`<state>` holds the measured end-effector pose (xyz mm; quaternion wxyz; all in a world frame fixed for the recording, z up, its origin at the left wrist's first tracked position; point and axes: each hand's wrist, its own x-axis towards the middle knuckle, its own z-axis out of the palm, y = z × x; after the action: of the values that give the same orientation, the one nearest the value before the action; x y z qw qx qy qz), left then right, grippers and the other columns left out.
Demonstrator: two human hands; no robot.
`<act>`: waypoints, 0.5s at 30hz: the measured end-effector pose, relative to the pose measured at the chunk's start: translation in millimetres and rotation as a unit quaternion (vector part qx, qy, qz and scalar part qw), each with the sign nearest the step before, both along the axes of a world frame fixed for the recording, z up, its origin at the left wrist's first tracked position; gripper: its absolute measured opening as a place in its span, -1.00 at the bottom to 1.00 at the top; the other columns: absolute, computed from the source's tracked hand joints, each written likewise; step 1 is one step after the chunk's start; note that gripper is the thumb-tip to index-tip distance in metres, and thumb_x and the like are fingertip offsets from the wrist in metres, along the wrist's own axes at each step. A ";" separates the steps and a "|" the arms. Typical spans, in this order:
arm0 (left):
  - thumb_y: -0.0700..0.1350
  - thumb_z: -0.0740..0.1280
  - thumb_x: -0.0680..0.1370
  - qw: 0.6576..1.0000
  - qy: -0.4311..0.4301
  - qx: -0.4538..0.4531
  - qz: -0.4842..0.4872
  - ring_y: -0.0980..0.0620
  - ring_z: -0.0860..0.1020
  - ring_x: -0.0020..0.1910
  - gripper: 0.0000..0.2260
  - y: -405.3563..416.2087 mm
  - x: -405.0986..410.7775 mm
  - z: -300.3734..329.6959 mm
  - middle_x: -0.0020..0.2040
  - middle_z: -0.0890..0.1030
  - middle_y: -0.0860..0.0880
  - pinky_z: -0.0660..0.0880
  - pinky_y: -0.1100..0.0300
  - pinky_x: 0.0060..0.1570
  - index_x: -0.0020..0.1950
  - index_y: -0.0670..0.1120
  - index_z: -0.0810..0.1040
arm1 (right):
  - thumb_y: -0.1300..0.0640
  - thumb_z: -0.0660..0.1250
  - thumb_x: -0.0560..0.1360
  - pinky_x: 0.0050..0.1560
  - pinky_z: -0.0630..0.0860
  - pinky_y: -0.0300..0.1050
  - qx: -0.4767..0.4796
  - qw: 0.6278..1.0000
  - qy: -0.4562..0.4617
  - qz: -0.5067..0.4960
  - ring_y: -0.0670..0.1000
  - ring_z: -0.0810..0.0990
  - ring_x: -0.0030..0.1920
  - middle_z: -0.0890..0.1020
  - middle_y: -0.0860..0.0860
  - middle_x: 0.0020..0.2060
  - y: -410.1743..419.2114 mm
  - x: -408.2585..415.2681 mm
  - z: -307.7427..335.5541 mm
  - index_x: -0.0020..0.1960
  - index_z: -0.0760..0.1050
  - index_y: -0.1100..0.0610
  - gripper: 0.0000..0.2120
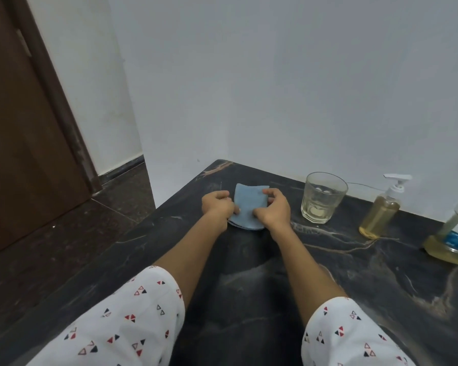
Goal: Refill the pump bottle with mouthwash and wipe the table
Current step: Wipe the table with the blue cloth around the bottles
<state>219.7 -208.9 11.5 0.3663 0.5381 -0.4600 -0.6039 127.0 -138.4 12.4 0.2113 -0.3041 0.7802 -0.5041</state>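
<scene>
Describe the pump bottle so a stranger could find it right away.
On the dark table, look right along the white wall, past the glass. The pump bottle stands between it and the mouthwash bottle. Only it has a white pump head.

A clear drinking glass stands upright on the dark marbled counter, a little pale yellow liquid in its bottom. A brown wooden door stands at left, above a dark stone floor. White walls rise behind.
</scene>
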 end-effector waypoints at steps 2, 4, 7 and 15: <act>-0.58 0.35 0.30 0.998 0.017 0.055 -0.017 -0.16 0.54 0.14 -0.48 7.8 11.9 8.5 0.15 0.55 -0.21 0.54 0.06 0.08 0.22 -0.24 0.51 | 0.42 0.41 0.36 0.02 0.54 -0.07 -0.033 0.998 -0.046 0.007 0.07 0.52 0.06 0.52 0.16 0.16 9.6 6.4 2.6 0.27 0.41 0.14 -0.47; -0.59 0.21 0.35 0.990 0.035 0.113 -0.077 -0.22 0.51 0.20 -0.58 21.0 28.3 20.0 0.23 0.51 -0.23 0.55 0.00 0.04 0.12 -0.25 0.51 | 0.45 0.45 0.33 -0.06 0.54 -0.10 -0.068 0.991 -0.116 0.013 0.05 0.53 0.01 0.55 0.14 0.11 20.2 16.2 8.4 0.25 0.41 0.15 -0.45; -0.54 -0.02 0.43 0.969 0.048 0.145 -0.192 -0.22 0.45 0.26 -0.59 46.1 56.7 34.0 0.14 0.52 -0.20 0.51 0.05 -0.03 0.03 -0.23 0.50 | 0.47 0.49 0.29 -0.01 0.58 0.01 -0.108 0.965 -0.238 0.005 0.11 0.56 0.06 0.54 0.12 0.08 36.6 36.3 20.6 0.27 0.39 0.16 -0.38; -0.63 -0.01 0.42 0.974 0.186 0.091 -0.092 -0.09 0.37 0.38 -0.36 100.6 131.4 55.4 0.40 0.40 -0.15 0.45 0.21 0.04 0.44 -0.22 0.28 | 0.27 0.35 0.50 -0.08 0.58 0.10 -0.036 0.900 -0.408 0.153 0.18 0.62 0.03 0.63 0.20 0.02 92.1 107.2 46.2 0.21 0.47 0.26 -0.72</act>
<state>351.1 -108.3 66.8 0.3377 0.4028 -0.3746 -0.7638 234.2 -46.3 58.6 0.5745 -0.1953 0.5510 -0.5728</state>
